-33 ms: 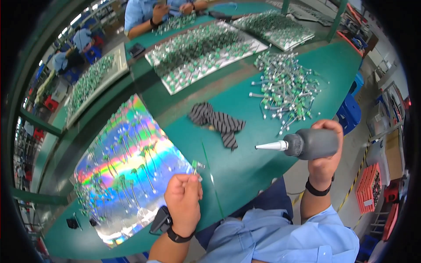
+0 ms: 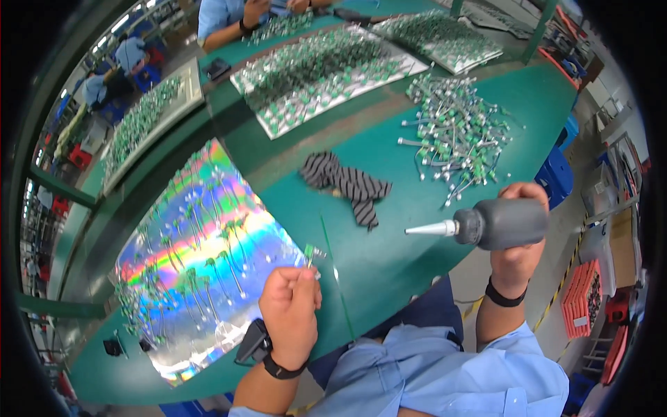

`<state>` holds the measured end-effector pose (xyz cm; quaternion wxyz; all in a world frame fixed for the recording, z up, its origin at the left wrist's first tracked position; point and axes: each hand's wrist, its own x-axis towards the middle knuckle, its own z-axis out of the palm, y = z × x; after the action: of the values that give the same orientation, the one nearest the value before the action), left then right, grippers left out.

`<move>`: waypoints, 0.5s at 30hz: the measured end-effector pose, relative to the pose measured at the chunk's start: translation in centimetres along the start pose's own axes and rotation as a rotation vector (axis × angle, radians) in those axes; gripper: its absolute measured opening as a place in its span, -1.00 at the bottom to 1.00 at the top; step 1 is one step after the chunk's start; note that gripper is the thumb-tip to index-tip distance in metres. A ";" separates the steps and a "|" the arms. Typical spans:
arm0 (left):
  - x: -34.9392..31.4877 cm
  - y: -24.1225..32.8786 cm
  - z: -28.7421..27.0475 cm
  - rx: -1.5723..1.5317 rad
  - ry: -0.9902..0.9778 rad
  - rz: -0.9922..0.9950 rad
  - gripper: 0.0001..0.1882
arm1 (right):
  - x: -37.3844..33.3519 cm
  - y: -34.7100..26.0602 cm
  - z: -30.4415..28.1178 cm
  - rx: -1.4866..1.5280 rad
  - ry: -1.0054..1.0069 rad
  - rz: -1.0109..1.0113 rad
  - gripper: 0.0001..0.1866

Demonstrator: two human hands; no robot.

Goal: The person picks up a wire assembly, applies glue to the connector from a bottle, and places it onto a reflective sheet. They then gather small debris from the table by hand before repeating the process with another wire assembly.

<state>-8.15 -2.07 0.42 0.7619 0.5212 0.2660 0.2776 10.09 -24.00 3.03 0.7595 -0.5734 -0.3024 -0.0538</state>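
Observation:
Pinched in the fingertips of my left hand (image 2: 290,306) is a small green circuit board (image 2: 310,251) with white connector parts. Most of its cable is hidden by the hand. My right hand (image 2: 517,260) is wrapped round a dark grey squeeze bottle (image 2: 513,224), whose pale tapered nozzle (image 2: 432,228) points left, apart from the board. Left of my left hand lies a shiny rainbow-coloured sheet (image 2: 260,292) with rows of small green boards on cables. A loose pile of cabled boards (image 2: 458,132) rests beyond the bottle.
A striped dark cloth (image 2: 344,187) lies mid-table. White trays of green boards (image 2: 274,125) stand on the far side, by a co-worker's hands (image 2: 256,10). A board-filled panel (image 2: 191,94) is at far left. Blue stools (image 2: 556,177) and a red basket (image 2: 580,299) stand right.
The bottle has shifted slightly right and up in my right hand. My left hand keeps its pinch on the small circuit board. Most of the table scene sits slightly higher in view.

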 end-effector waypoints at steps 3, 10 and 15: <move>0.7 -0.2 0.1 0.030 -0.022 0.025 -0.90 | 0.3 0.3 1.5 0.317 0.068 0.067 -0.08; 0.3 -0.1 -0.5 0.041 -0.049 0.011 -0.95 | -1.1 1.2 4.2 0.445 -0.189 0.082 -0.12; 0.0 0.2 -0.1 0.019 -0.069 0.026 -0.93 | -2.0 0.0 5.4 0.137 -0.515 -0.332 -0.17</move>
<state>-8.26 -1.89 0.57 0.7620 0.5409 0.2356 0.2669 6.30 -19.65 2.80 0.6755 -0.4585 -0.5774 -0.0096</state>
